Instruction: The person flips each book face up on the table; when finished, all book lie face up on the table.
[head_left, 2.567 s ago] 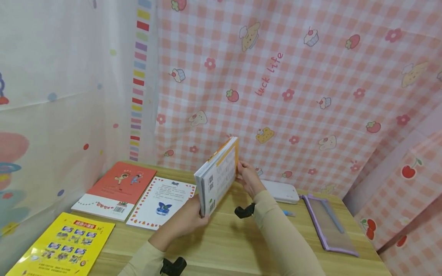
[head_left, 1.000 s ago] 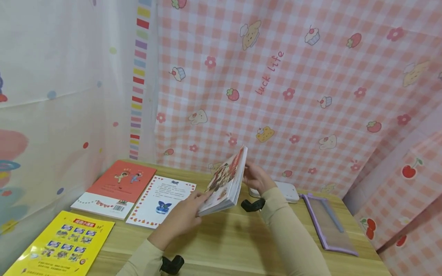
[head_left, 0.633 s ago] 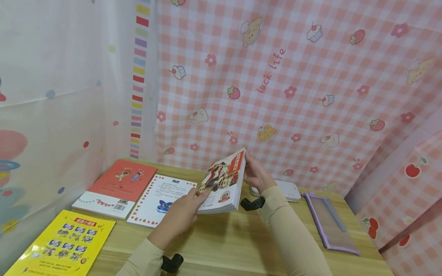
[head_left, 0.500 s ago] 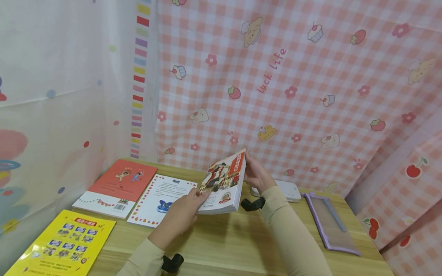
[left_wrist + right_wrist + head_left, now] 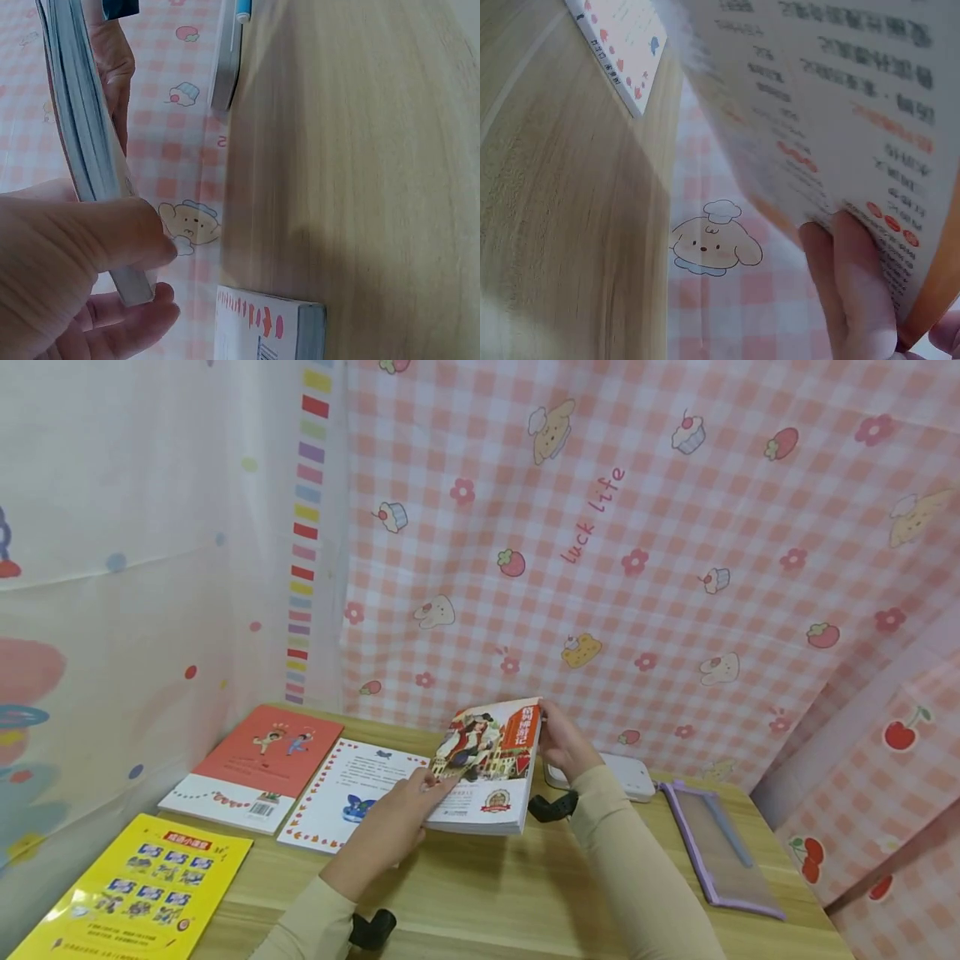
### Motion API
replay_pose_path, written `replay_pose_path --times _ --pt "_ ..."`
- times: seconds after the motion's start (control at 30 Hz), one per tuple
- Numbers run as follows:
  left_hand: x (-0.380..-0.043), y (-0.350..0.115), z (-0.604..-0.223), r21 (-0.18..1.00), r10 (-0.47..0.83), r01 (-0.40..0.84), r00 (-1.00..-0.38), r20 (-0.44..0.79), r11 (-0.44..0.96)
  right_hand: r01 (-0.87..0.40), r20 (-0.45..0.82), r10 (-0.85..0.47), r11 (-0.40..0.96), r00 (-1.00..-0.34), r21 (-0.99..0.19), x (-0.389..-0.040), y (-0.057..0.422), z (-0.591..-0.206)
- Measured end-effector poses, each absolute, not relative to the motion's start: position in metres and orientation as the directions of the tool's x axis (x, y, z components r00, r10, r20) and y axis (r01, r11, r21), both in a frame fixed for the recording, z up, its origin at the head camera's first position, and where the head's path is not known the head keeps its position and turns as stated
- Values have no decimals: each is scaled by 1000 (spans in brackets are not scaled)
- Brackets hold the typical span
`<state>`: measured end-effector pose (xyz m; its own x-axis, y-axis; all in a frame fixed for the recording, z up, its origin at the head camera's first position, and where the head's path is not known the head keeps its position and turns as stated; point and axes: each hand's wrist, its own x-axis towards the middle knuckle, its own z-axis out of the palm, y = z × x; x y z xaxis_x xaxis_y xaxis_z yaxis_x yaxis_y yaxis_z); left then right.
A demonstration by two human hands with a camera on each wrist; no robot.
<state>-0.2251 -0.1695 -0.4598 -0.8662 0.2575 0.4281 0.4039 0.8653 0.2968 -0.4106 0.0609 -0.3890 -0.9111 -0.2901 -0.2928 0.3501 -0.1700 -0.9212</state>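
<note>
— Backdrop?
— Pink-and-white checked cloth (image 5: 652,531), wrinkled; below, wood-grained tabletop (image 5: 487,893).
— Held volume?
— One thick illustrated book (image 5: 480,760), centre frame, above tabletop; cover toward camera, title end uppermost, long axis up-frame, slightly rightward.
— Grip?
— Left hand (image 5: 386,831) clamped on lower-left edge, right hand (image 5: 566,743) on upper-right.
— Remainder?
— Flat books, left: three, one red-and-white (image 5: 262,752), one white (image 5: 390,772), one glossy yellow (image 5: 135,893). Right: one rounded white case (image 5: 626,777), one translucent purple-edged pouch (image 5: 720,868).

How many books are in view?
4: a held book above the desk, a yellow book at near left, a red-and-white book behind it, and a leaf-bordered book beside that. Others may be hidden underneath.
</note>
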Motion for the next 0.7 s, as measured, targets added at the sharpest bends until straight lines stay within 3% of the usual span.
replay_pose_path --times 0.23,0.7 --pt "-231 -169 -458 386 192 307 -932 307 870 271 -226 -265 -146 -937 -951 -415 55 -391" --pt "-228 -177 -456 409 110 234 -946 304 882 193 -147 -238 -183 -960 -964 -415 56 -397"
